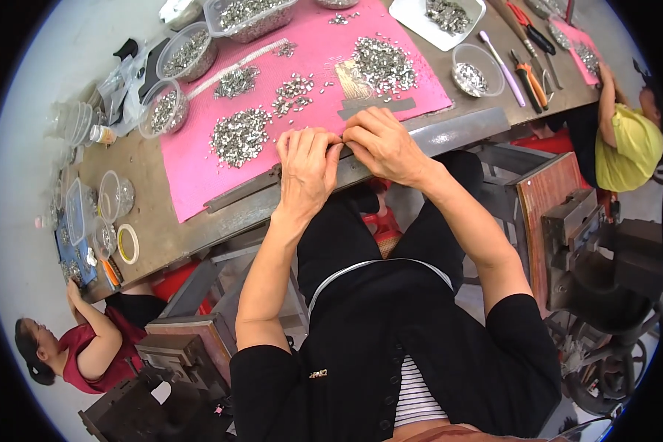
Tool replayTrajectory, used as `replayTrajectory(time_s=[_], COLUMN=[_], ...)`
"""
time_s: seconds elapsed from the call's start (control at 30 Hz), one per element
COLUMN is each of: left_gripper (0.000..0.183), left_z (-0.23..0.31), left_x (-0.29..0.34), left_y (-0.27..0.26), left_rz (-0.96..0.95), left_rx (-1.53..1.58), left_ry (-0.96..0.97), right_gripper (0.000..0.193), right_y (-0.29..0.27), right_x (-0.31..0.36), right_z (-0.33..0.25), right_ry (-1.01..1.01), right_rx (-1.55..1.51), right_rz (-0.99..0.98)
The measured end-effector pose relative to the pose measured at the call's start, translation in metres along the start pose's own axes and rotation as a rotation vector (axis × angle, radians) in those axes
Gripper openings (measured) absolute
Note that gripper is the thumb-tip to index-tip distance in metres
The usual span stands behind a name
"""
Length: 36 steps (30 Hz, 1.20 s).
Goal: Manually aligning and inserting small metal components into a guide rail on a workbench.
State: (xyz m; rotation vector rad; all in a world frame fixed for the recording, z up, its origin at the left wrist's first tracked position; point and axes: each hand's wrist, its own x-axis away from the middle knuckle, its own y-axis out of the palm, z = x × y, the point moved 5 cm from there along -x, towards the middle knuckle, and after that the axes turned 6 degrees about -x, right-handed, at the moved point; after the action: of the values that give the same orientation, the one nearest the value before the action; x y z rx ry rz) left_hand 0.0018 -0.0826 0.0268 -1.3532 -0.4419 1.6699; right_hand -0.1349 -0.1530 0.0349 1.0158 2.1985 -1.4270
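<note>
Pale walls [22, 140] stood around a long brown-grey table [149, 234], and a pink mat [188, 177] lay on top of it. One person in a dark red top [88, 348] sat to the left, and another in a yellow top [628, 147] sat to the right.

Just over the front edge of the mat, the left hand [306, 166] and the right hand [383, 144] came close together. Their fingertips were pressed tight and seemed to pinch a tiny dark piece [341, 141] between them. It was too small to tell its shape.

The work looked only part done. Lots of little bits lay loose in a left heap [239, 138], a right heap [384, 66] and a small middle heap [293, 94]. I could not tell which heaps were finished and which were waiting. A long pale row [241, 68] and a gold patch [353, 81] looked set out more neatly, so maybe some sorting was done.

The bits were shiny, silver and hard-looking, like short stubs. The mat had a fine bumpy look. A smooth grey metal bar [460, 134] ran along the table edge. More bits filled a see-through box [261, 31] and a round tub [206, 65], and some sat in a white tray [411, 18]. Pliers [527, 81] with orange handles lay beside a thin purple stick [502, 70].
</note>
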Motion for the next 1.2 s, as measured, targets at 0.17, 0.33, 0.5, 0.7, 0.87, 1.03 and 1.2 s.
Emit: replayTrajectory(time_s=[0.17,0.33,0.5,0.7,0.87,1.03,1.2], left_gripper=[0.014,0.013,0.018,0.017,0.016,0.017,0.018], left_z=[-0.006,0.0,0.003,0.002,-0.005,-0.005,-0.007], left_x=[0.003,0.001,0.001,0.008,0.022,0.024,0.027], left_y=[0.001,0.002,0.007,-0.009,-0.01,-0.01,-0.011], left_rz=[0.001,0.005,0.022,0.22,0.273,0.298,0.316], left_rx=[0.071,0.107,-0.033,0.035,0.053,0.072,0.104], left_ry=[-0.023,-0.051,-0.104,-0.106,-0.13,-0.122,-0.142], right_gripper=[0.016,0.012,0.008,0.011,0.01,0.008,0.009], right_y=[-0.014,-0.05,-0.056,-0.045,-0.044,-0.046,-0.043], right_x=[0.011,0.034,0.033,0.019,0.018,0.025,0.021], right_z=[0.012,0.043,0.058,0.062,0.062,0.064,0.061], right_ry=[0.085,0.388,0.415,0.357,0.282,0.299,0.274], right_rx=[-0.086,-0.03,0.076,0.194,0.261,0.297,0.373], right_rz=[0.059,0.286,0.308,0.179,0.13,0.154,0.149])
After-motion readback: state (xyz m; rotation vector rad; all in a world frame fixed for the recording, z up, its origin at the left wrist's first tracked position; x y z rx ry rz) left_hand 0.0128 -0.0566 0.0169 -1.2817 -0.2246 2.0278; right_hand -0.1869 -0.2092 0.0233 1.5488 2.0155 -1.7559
